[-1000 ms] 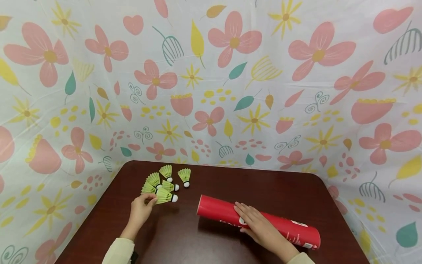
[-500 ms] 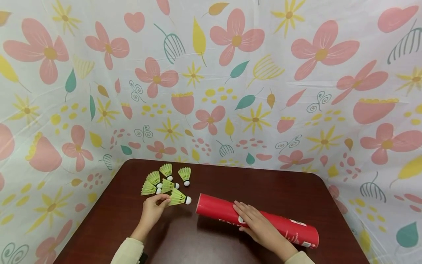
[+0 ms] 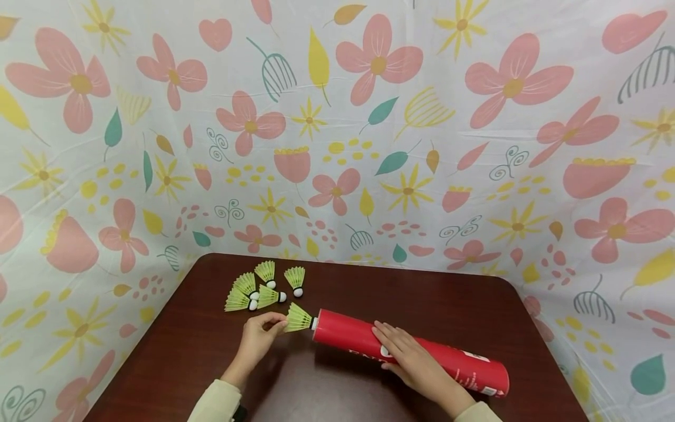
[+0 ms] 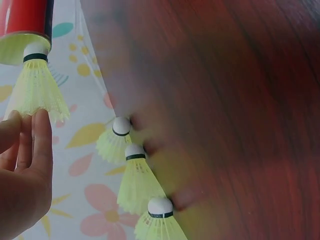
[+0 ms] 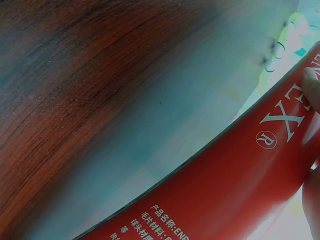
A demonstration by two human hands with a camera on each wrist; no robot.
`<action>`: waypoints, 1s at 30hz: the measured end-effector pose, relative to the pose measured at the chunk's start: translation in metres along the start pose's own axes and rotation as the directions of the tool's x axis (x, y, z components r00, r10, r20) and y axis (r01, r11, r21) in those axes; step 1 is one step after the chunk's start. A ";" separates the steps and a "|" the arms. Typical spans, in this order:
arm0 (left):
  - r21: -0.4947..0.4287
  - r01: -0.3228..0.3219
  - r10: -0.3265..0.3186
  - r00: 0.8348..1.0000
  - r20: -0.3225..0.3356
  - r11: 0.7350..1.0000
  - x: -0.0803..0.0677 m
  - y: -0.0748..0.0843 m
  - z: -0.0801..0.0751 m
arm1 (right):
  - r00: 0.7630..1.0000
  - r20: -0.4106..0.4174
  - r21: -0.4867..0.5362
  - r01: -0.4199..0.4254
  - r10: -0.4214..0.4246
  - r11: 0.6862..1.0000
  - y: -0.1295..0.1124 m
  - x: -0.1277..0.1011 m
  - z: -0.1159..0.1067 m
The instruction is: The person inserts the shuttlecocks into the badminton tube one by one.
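My left hand (image 3: 258,340) pinches the feather rim of a yellow shuttlecock (image 3: 298,318). Its white cork points right, just at the open left end of a red shuttlecock tube (image 3: 348,331). In the left wrist view the cork of that shuttlecock (image 4: 37,85) overlaps the mouth of the tube (image 4: 22,17). My right hand (image 3: 416,363) holds the tube on the table, fingers laid across the top and thumb on the near side. The right wrist view shows the thumb (image 5: 312,87) against the printed tube wall (image 5: 225,175). The tube's inside is mostly hidden.
Several loose yellow shuttlecocks (image 3: 268,296) lie at the back left of the dark brown table (image 3: 411,293). One shuttlecock (image 3: 295,281) lies a little apart, to their right. A flower-patterned cloth (image 3: 337,140) hangs behind and at the sides.
My left hand has moved right with the pinched shuttlecock, from beside the loose ones to the tube's open end. My right hand and the tube stay nearly where they were.
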State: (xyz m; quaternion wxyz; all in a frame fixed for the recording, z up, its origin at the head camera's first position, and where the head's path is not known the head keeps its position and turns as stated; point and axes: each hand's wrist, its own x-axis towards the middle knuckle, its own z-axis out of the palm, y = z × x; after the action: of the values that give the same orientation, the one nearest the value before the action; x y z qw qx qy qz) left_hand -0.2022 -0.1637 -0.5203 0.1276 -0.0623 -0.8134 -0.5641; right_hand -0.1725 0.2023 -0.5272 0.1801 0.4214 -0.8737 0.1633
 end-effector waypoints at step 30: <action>-0.010 -0.033 0.034 0.998 0.059 0.999 -0.002 0.011 0.028 | 0.999 -0.033 0.005 0.043 -0.043 0.999 0.000 0.002 0.004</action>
State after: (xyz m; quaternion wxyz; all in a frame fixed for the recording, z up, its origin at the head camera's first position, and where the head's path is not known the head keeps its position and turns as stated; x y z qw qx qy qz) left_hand -0.2014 -0.1340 -0.5200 0.1129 -0.0931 -0.8131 -0.5635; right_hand -0.1748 0.1987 -0.5299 0.1966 0.4380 -0.8609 0.1687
